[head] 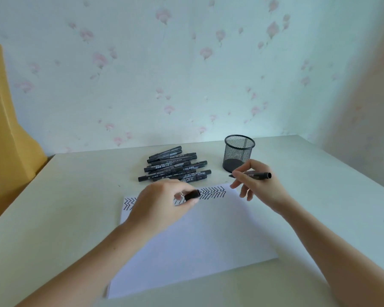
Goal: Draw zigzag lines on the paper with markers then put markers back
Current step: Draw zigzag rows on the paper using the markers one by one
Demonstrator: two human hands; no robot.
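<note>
Pinching an uncapped black marker [254, 174] level above the paper's [193, 240] far corner, the right hand [256, 182] is hovering while the left hand [162, 202] is gripping its cap [192, 194] over the zigzag row [212, 192]

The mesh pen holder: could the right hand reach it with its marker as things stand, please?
Probably yes: the right hand with its marker is just in front of the mesh pen holder, with nothing between.

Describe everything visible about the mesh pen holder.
The mesh pen holder is a black, round wire-mesh cup with a solid dark base, apparently metal. It stands upright on the table near the wall, right of the marker pile and just behind the right hand. It looks empty; nothing visibly touches it.
</note>
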